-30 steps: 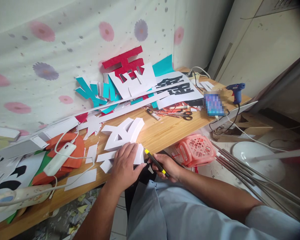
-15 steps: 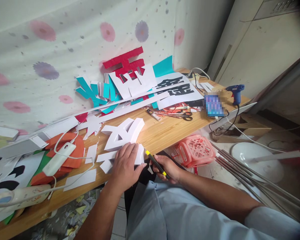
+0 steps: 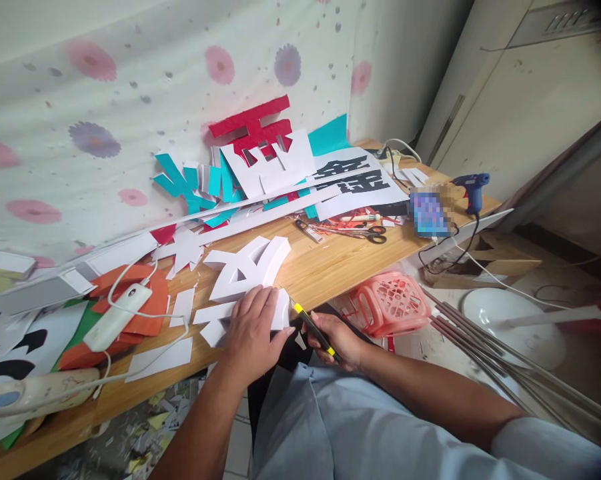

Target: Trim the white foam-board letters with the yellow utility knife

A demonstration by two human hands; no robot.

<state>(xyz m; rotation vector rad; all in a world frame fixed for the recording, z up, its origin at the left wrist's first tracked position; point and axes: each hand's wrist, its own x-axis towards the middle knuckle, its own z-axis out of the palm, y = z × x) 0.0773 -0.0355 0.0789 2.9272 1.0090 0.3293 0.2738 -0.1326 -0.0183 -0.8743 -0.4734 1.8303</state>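
A white foam cut-out character [image 3: 245,270] with thick sides lies on the wooden table near its front edge. My left hand [image 3: 253,333] rests over its near part, fingers together on top and thumb at the near side, gripping it in place. Part of the cut-out is hidden under that hand. My right hand [image 3: 337,343] is closed around a black and yellow utility knife [image 3: 317,331]. The knife's tip points up and left, close beside the cut-out's right edge; whether the blade touches it I cannot tell.
Scissors [image 3: 375,233] and a second cutter [image 3: 307,230] lie farther back. A blue glue gun [image 3: 473,190] stands at the table's right end. White strips [image 3: 280,207] and coloured cut-outs line the wall. A power strip [image 3: 117,317] sits left; a pink basket [image 3: 395,300] is below right.
The knife and my right hand have shifted very slightly right. My left hand and the foam cut-out stay practically where they were; the camera view has tilted a little.
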